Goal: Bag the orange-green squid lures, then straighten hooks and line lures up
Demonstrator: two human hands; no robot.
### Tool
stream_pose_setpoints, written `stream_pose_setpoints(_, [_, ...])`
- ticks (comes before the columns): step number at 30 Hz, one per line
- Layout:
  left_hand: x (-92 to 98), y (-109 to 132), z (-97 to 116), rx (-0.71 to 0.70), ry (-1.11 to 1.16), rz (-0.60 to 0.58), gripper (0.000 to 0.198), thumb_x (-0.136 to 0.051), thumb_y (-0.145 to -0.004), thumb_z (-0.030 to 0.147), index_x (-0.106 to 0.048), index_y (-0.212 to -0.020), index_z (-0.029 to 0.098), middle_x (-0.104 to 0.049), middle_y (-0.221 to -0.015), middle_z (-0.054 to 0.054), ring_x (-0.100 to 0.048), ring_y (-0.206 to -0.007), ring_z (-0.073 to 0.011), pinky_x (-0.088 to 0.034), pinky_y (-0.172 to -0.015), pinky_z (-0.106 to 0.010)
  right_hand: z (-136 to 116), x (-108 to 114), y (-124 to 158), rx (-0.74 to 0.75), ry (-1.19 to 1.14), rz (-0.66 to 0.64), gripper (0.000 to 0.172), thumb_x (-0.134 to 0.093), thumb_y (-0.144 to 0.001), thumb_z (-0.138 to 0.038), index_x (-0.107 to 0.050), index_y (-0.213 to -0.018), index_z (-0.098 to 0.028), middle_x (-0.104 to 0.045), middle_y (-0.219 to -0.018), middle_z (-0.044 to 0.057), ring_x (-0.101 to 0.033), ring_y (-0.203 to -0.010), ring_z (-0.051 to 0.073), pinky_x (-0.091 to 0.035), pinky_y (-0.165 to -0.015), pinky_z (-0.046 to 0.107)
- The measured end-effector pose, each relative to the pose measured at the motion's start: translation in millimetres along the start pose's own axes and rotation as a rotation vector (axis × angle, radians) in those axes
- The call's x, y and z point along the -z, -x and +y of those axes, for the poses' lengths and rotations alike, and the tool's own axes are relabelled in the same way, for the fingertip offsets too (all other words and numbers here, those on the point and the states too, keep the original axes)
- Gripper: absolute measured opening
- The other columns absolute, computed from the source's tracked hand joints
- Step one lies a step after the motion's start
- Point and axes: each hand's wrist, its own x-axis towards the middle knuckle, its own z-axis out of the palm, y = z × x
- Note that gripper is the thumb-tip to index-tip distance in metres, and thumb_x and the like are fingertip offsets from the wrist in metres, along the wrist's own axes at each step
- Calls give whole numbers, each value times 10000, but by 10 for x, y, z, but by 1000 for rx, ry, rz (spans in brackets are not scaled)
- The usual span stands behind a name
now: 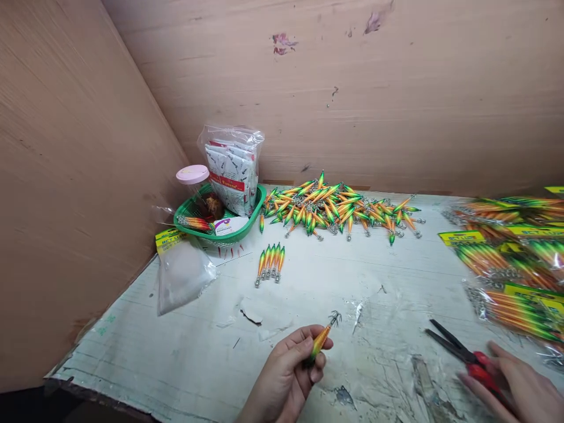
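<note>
My left hand [291,370] is closed on a green and orange squid jig [321,343], pinched between thumb and fingers. Its crown of hooks points up and away from me. At the lower right, my right hand [524,382], slightly blurred, has its fingers around the red handles of a pair of scissors [458,349]. The dark blades are parted and point up-left over the table. A small row of squid jigs [270,263] lies side by side beyond my left hand, hooks toward me. Farther back is a large loose pile of the same jigs [328,205].
A green basket [247,229] at the back left holds a pink-lidded jar [192,174] and a bag of printed packets [233,170]. Clear plastic bags [183,282] lie before it. Packed jigs [520,311] are stacked at right. Wooden panels [396,88] enclose the worn white table [176,352].
</note>
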Motion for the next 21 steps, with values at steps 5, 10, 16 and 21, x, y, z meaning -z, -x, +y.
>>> stream_pose_setpoints(5, [-121, -79, -168, 3, -19, 1, 426, -825, -609, 252, -705, -989, 102, -564, -731, -27, -447, -578, -63, -314, -496, -183, -37, -73, 278, 87, 342, 37, 303, -395, -855, -469, -554, -844, -211, -646, -989, 184, -629, -859, 360, -478, -802, 552])
stream_pose_setpoints(10, [-227, -46, -235, -79, -127, -16, 288, -769, -684, 298, -669, -915, 159, -622, -845, -51, -383, -580, -66, -275, -517, -200, -579, 152, 69, 133, 120, -79, 210, -456, -850, -399, -556, -926, -230, -639, -1061, 151, -628, -964, 327, -498, -834, 507])
stream_pose_setpoints(16, [-324, 32, -233, -220, -323, 47, 302, -678, -782, 430, -657, -984, 206, -590, -849, -22, -356, -605, -85, -300, -570, -214, -1454, 466, -179, 227, -340, -263, 34, -548, -838, -228, -520, -856, -238, -620, -910, 85, -653, -797, 182, -544, -623, 213])
stream_pose_setpoints(21, [-273, 58, -264, -267, -422, 73, 366, -668, -800, 410, -655, -1109, 215, -566, -844, -20, -460, -705, -113, -379, -725, -225, -1697, 531, -298, 275, -429, -328, 59, -542, -830, -174, -527, -802, -224, -597, -814, 64, -646, -751, 172, -545, -644, 188])
